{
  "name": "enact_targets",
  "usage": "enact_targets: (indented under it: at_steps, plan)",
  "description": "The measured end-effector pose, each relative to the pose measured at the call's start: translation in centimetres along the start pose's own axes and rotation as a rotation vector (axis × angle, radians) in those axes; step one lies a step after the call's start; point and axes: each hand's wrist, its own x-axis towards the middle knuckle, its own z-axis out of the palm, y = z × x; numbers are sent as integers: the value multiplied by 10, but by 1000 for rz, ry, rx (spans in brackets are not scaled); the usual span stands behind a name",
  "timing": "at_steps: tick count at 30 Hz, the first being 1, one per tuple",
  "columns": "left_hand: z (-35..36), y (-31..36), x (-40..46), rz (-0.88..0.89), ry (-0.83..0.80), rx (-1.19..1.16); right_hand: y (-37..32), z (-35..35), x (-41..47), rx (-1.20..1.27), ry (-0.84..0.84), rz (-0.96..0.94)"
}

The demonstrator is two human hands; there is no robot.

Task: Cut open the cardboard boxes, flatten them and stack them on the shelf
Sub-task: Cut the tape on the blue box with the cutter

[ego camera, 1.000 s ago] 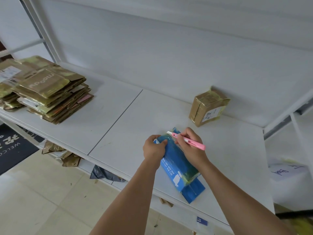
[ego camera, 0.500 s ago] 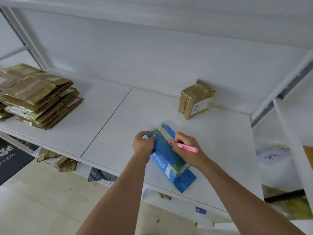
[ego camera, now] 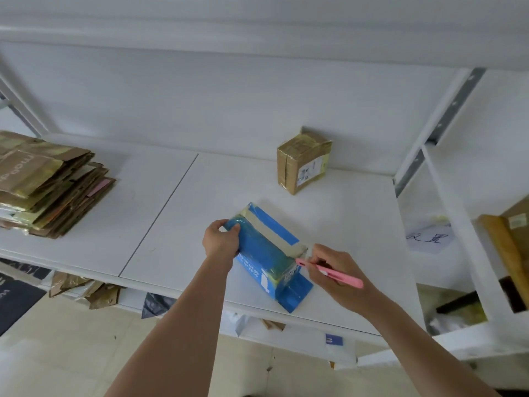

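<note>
**Cutter drawn down to the near end of the blue box**

Since 0.5 s ago our right hand (ego camera: 337, 270) has pulled the pink cutter (ego camera: 329, 273) from the middle of the blue box (ego camera: 266, 250) to its near end, where the tip meets the tape. Our left hand (ego camera: 221, 240) grips the far end. We see the box lying on the white shelf (ego camera: 177, 224), a taped brown box (ego camera: 303, 161) behind it and 1 stack of flattened boxes (ego camera: 48, 184) far left.

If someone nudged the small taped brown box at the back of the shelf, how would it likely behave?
The brown box is still sealed and squarish, so it probably stays stiff. It stands on a narrow face, so a high push might tip it. Its glossy tape wrapping suggests it would slide easily on the smooth white shelf.
</note>
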Motion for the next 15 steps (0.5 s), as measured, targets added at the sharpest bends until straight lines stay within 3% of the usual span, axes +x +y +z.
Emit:
enact_targets:
  at_steps: [6, 10, 15]
  plan:
    - [-6, 4, -1, 100, 6, 221, 2, -9, -26, 42, 80, 131]
    - [-11, 2, -12, 123, -2, 313, 15, -10, -57, 227, 524, 272]
    - [-8, -12, -52, 189, -51, 524, 22, 9, -51, 666, 794, 391]
